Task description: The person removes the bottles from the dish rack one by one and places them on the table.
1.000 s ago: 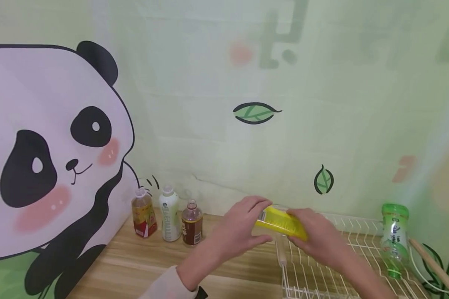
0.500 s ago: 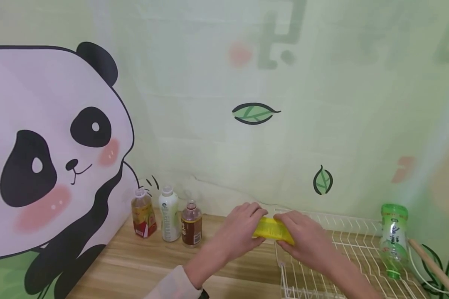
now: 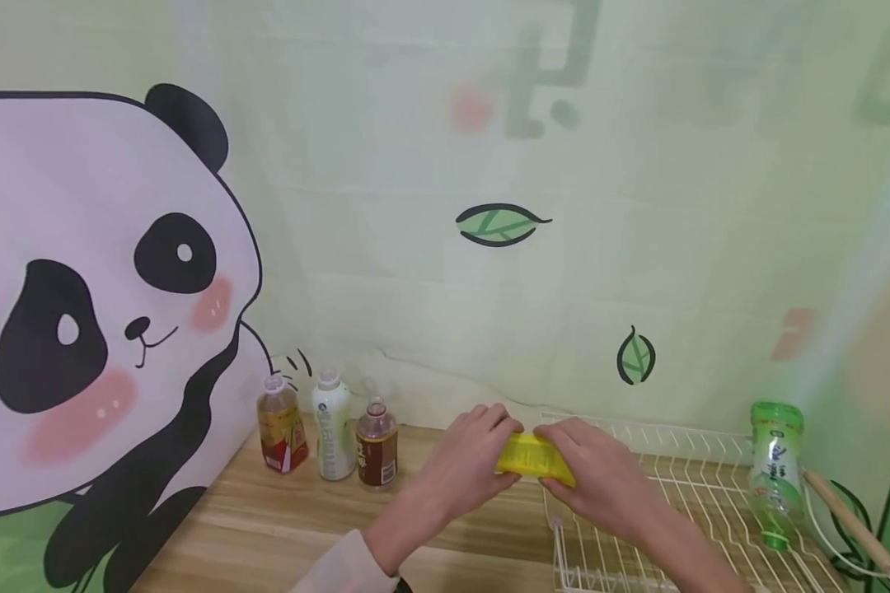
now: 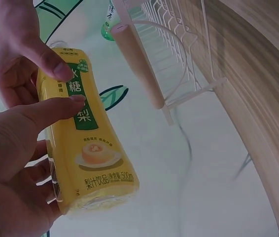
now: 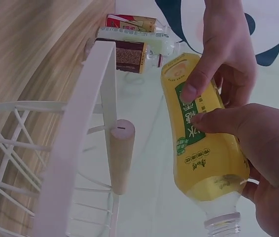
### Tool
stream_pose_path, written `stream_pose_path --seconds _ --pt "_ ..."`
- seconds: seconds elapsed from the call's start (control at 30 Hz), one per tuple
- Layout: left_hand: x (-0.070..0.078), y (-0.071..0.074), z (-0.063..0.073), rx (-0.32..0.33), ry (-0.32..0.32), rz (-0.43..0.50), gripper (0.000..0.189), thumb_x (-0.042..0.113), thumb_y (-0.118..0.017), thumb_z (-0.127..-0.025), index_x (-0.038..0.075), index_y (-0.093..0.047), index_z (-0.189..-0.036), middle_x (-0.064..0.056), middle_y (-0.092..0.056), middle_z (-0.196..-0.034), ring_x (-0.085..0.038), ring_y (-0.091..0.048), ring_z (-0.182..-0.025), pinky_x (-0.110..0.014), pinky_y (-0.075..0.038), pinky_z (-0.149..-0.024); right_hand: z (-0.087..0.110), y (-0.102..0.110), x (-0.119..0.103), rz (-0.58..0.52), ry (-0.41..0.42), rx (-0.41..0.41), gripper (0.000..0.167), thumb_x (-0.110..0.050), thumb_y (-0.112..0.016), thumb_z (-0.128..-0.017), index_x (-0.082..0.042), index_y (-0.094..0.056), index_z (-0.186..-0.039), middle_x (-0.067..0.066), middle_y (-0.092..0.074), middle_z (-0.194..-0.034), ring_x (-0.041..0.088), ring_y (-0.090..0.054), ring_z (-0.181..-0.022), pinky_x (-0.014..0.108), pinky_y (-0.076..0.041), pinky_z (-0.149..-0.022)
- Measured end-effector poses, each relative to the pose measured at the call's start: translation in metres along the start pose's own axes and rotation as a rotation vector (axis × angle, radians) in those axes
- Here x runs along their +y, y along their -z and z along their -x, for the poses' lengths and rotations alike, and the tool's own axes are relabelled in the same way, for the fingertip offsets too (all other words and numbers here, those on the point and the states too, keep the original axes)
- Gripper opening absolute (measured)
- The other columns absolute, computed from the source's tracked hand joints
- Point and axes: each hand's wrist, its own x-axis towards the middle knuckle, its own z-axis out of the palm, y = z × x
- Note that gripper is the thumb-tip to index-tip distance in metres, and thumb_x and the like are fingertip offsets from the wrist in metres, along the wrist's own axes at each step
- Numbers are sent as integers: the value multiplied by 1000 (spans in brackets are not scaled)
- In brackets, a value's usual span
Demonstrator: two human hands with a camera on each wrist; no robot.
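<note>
A yellow-labelled plastic drink bottle (image 3: pixel 534 457) is held sideways above the table, its label showing a pale dish on a plate (image 4: pixel 97 153). My left hand (image 3: pixel 463 457) grips the base end, thumb across the label. Toward the neck, my right hand (image 3: pixel 601 469) grips the same bottle, its thumb pressing the green label strip. Both thumbs nearly meet in the left wrist view. The clear threaded neck (image 5: pixel 222 224) shows no cap in the right wrist view.
Three bottles stand at the back left: a red-and-yellow one (image 3: pixel 283 432), a white one (image 3: pixel 334 432) and a dark-labelled one (image 3: pixel 377 453). A white wire rack (image 3: pixel 682 494) with wooden handles lies at right, bearing a green bottle (image 3: pixel 777 469) upside down. A panda-printed wall (image 3: pixel 415 288) rises behind.
Both hands have brought the yellow bottle slightly left and lower, turning it more level. The hands have come closer together on it. The bottles and rack stay in place.
</note>
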Motion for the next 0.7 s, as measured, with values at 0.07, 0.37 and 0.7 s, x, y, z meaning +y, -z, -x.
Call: stream_pose_path --seconds 0.07,0.37,0.7 --pt "0 0 1 9 3 3 55 36 -92 -84 14 -68 -129 3 -63 -116 -13 -56 -100 -27 -54 -91 -1 -1 0 -6 -7 -6 62 -20 -99 -73 -6 -70 -125 5 -73 -117 18 -68 -100 34 -62 -80" --pt "-1 -4 2 6 11 -7 55 36 -93 -82 15 -70 -128 4 -63 -113 -12 -56 -98 -27 -54 -90 1 -3 -2 -38 -55 -73 64 -20 -97 -76 -6 -67 -131 6 -71 -123 20 -68 -106 36 -62 -85" --pt "-5 -3 2 -24 24 -19 60 37 -92 -84 14 -68 -133 1 -64 -121 -16 -57 -108 -31 -54 -99 0 -6 2 -65 -66 -92 77 -28 -97 -78 -4 -61 -141 11 -65 -137 28 -64 -120 45 -59 -98"
